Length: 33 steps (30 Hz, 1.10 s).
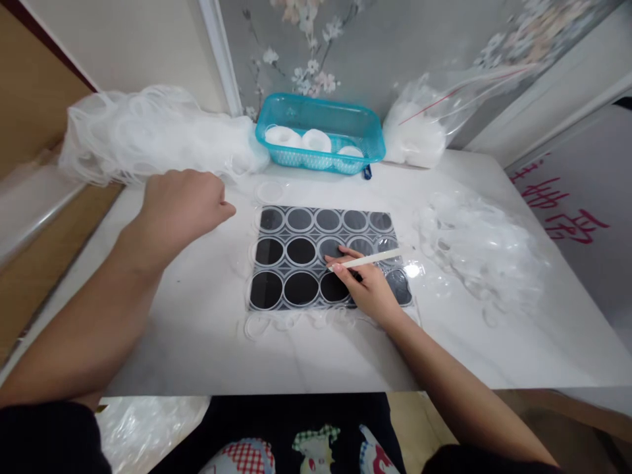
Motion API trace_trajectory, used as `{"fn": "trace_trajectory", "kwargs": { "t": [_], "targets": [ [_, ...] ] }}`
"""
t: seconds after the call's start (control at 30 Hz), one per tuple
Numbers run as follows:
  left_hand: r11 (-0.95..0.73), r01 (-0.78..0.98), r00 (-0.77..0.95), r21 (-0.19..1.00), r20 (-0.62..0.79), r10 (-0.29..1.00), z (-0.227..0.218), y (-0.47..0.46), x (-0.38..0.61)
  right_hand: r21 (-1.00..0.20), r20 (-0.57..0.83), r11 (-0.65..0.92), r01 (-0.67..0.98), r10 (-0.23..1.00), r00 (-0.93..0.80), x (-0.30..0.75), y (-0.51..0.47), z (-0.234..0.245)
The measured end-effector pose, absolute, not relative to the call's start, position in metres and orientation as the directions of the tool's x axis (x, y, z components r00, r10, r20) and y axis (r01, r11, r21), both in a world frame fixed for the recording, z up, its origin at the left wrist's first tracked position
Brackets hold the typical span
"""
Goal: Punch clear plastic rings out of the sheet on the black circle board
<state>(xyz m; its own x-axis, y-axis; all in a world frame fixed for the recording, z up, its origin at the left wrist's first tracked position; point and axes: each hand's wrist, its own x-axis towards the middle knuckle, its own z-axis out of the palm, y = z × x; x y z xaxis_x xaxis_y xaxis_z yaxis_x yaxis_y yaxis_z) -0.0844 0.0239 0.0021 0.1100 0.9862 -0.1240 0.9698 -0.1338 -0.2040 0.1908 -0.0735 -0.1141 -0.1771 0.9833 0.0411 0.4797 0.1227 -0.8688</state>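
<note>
A black sheet with rows of grey-rimmed ovals lies flat on the white table, under what looks like a clear film. My right hand rests over its right half, closed on a slim white pen-like stick. The stick's lower tip meets the sheet near the middle row. To the sheet's left, my left hand is held above the table with curled fingers; whatever they pinch, if anything, is hidden. Thin clear rings lie along the sheet's front edge, and another clear ring is behind its left corner.
A blue plastic basket at the back holds white rolls. Heaped clear rings fill the back left, with more clear pieces at right. A zip bag of white material stands against the wall. The table's front edge is near my lap.
</note>
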Motion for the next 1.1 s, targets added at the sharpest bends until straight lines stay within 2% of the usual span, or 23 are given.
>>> {"fn": "trace_trajectory", "kwargs": {
  "t": [0.07, 0.13, 0.2, 0.23, 0.3, 0.37, 0.5, 0.67, 0.77, 0.83, 0.9, 0.97, 1.03, 1.07, 1.1],
  "targets": [
    [-0.236, 0.970, 0.234, -0.063, -0.043, 0.971, 0.001, 0.022, -0.082, -0.884, 0.057, 0.109, 0.455, 0.990, -0.127, 0.193, -0.072, -0.114],
    [-0.467, 0.878, 0.463, 0.109, 0.056, 0.884, -0.010, 0.015, -0.072, -0.890, 0.083, 0.098, 0.445, 0.995, -0.053, 0.195, -0.070, -0.114],
    [-0.700, 0.669, 0.699, 0.251, 0.108, 0.707, -0.029, 0.003, -0.055, -0.881, 0.106, 0.101, 0.463, 0.994, -0.014, 0.197, -0.067, -0.116],
    [-0.799, 0.526, 0.812, 0.289, 0.106, 0.573, -0.040, -0.005, -0.046, -0.873, 0.113, 0.108, 0.476, 0.993, -0.019, 0.198, -0.066, -0.117],
    [-0.915, 0.299, 0.928, 0.270, 0.138, 0.345, -0.063, -0.019, -0.032, -0.860, 0.121, 0.125, 0.494, 0.992, -0.039, 0.198, -0.065, -0.120],
    [-0.955, 0.213, 0.958, 0.205, 0.145, 0.245, -0.082, -0.030, -0.023, -0.850, 0.133, 0.142, 0.507, 0.990, -0.055, 0.197, -0.064, -0.121],
    [-0.971, 0.211, 0.964, 0.114, 0.138, 0.226, -0.100, -0.035, -0.024, -0.834, 0.147, 0.162, 0.527, 0.987, -0.070, 0.195, -0.064, -0.121],
    [-0.974, 0.190, 0.963, 0.127, 0.171, 0.210, -0.102, -0.032, -0.026, -0.814, 0.169, 0.191, 0.548, 0.981, -0.091, 0.198, -0.062, -0.121],
    [-0.970, 0.204, 0.965, 0.130, 0.138, 0.222, -0.102, -0.034, -0.025, -0.755, 0.225, 0.252, 0.606, 0.967, -0.121, 0.197, -0.067, -0.126],
    [-0.956, 0.252, 0.960, 0.153, 0.089, 0.267, -0.102, -0.036, -0.024, -0.628, 0.322, 0.381, 0.679, 0.921, -0.219, 0.195, -0.072, -0.129],
    [-0.936, 0.299, 0.950, 0.186, 0.036, 0.310, -0.102, -0.037, -0.023, -0.420, 0.396, 0.534, 0.734, 0.836, -0.381, 0.195, -0.071, -0.128],
    [-0.925, 0.311, 0.948, 0.218, 0.005, 0.319, -0.101, -0.037, -0.022, -0.242, 0.411, 0.609, 0.755, 0.769, -0.489, 0.202, -0.059, -0.122],
    [-0.917, 0.304, 0.949, 0.258, -0.001, 0.314, -0.101, -0.036, -0.024, -0.197, 0.478, 0.534, 0.822, 0.785, -0.395, 0.217, -0.036, -0.111],
    [-0.910, 0.308, 0.947, 0.278, 0.001, 0.321, -0.100, -0.035, -0.025, -0.231, 0.548, 0.446, 0.865, 0.794, -0.263, 0.227, -0.024, -0.105],
    [-0.902, 0.314, 0.944, 0.297, 0.003, 0.330, -0.099, -0.035, -0.026, -0.315, 0.631, 0.318, 0.894, 0.774, -0.053, 0.237, -0.015, -0.099]
  ]
}}
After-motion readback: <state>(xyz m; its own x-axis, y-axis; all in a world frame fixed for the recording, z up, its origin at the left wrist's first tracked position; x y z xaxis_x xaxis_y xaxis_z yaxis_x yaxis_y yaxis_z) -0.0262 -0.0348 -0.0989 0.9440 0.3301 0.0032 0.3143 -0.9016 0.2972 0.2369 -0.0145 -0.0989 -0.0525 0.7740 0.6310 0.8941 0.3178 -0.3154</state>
